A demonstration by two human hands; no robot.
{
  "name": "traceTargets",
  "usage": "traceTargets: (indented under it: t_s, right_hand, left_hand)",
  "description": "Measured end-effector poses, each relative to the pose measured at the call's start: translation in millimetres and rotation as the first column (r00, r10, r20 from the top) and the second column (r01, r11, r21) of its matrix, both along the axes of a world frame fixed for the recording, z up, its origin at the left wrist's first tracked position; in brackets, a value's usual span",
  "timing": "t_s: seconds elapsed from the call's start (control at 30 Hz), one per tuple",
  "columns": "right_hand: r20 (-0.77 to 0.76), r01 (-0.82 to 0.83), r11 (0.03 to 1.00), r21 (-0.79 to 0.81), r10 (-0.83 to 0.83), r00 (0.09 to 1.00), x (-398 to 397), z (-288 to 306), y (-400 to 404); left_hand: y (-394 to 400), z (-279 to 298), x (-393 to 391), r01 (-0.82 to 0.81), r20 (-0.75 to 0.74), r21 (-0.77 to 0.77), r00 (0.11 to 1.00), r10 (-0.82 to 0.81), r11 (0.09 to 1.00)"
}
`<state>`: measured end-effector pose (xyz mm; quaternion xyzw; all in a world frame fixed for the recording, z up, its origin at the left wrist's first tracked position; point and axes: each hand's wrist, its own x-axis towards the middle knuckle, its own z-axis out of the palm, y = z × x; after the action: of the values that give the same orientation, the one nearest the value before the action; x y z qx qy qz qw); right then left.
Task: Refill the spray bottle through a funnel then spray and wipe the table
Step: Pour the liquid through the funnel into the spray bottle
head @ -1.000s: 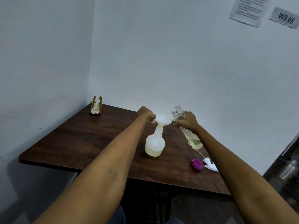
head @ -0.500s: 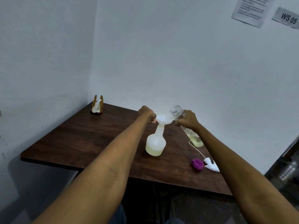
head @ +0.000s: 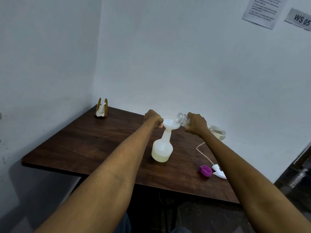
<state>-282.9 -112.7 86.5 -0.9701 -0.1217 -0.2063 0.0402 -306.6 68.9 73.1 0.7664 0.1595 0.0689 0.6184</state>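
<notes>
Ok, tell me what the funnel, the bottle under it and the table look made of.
White round funnel: apparently matte plastic, thin and slightly translucent. Milky bulb-shaped spray bottle: translucent plastic, yellowish liquid showing through. Dark brown table: wood or wood-look laminate, visible grain, low sheen.

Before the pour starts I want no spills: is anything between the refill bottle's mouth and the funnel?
Nothing visible blocks it. The clear refill bottle, gripped by the right hand, is tipped with its uncapped mouth over the funnel seated in the spray bottle. The left hand holds the funnel's left rim, away from the mouth.
</notes>
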Motion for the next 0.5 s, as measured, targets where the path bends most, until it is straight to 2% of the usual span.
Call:
traceTargets:
  t_s: [0.5]
  right_hand:
    - [0.055, -0.011, 0.992, -0.125, 0.018, 0.998, -0.5, 0.5, -1.8]
  left_hand:
    - [-0.3, 0.0, 0.5, -0.014, 0.011, -0.003, 1.0, 0.014, 1.0]
